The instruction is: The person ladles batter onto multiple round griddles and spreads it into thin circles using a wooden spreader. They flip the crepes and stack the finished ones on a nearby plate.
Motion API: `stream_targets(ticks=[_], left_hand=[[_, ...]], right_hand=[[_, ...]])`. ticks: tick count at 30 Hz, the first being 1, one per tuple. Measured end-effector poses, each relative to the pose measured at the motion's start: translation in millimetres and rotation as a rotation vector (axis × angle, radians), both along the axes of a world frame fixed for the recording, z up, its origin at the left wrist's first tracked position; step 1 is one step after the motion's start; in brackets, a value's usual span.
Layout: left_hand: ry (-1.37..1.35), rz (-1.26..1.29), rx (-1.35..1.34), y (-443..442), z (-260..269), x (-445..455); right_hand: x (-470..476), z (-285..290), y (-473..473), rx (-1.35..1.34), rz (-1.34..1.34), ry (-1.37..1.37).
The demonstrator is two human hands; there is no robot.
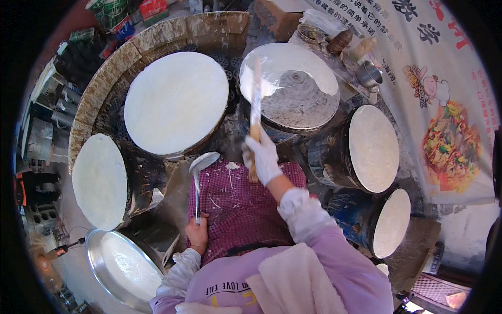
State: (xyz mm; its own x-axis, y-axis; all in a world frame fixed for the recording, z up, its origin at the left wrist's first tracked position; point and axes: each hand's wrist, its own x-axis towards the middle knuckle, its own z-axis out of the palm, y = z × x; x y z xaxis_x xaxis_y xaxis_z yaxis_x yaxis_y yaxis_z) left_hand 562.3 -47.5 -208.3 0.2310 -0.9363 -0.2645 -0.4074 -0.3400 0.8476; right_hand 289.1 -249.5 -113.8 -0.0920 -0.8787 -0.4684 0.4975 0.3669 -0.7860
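Note:
My right hand (263,155), in a white glove, is closed round the wooden handle of a batter spreader (255,106). The spreader's whitened blade reaches over a round griddle (302,106), part of whose dark surface shows beneath a curved layer of white batter (285,55). Bare, my left hand (197,234) grips the handle of a metal ladle (204,161), whose batter-coated bowl is above the checked apron on my lap. Left of the spreader, a larger griddle is covered by a full white round of batter (176,103).
More batter-covered griddles on drums stand at the left (100,182) and right (373,148). A steel basin of white batter (129,267) sits at the lower left. A curved, stained guard (84,114) surrounds the large griddle. A metal cup (368,74) and bottles stand at the upper right.

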Motion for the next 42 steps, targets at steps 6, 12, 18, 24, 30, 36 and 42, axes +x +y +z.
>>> stream_targets(ticks=[6,12,18,24,30,36,42], left_hand=[[0.046,0.033,0.014,7,-6,16],[0.077,0.020,-0.016,0,-8,15],[0.066,0.012,0.044,-2,2,16],[-0.032,-0.014,0.008,1,-1,21],[0.013,-0.052,0.000,-5,-7,13],[-0.041,-0.056,-0.007,-5,3,-1],[-0.085,-0.148,-0.059,-16,1,-11]], right_hand=[[28,-14,12,0.068,-0.214,0.144],[63,-19,-104,0.012,-0.183,0.335],[46,15,-26,0.216,-0.304,0.174],[-22,21,16,0.217,-0.455,0.101],[31,-10,20,0.054,-0.032,0.308],[-56,25,85,0.243,-0.099,0.384],[-93,38,77,0.290,0.023,0.418]])
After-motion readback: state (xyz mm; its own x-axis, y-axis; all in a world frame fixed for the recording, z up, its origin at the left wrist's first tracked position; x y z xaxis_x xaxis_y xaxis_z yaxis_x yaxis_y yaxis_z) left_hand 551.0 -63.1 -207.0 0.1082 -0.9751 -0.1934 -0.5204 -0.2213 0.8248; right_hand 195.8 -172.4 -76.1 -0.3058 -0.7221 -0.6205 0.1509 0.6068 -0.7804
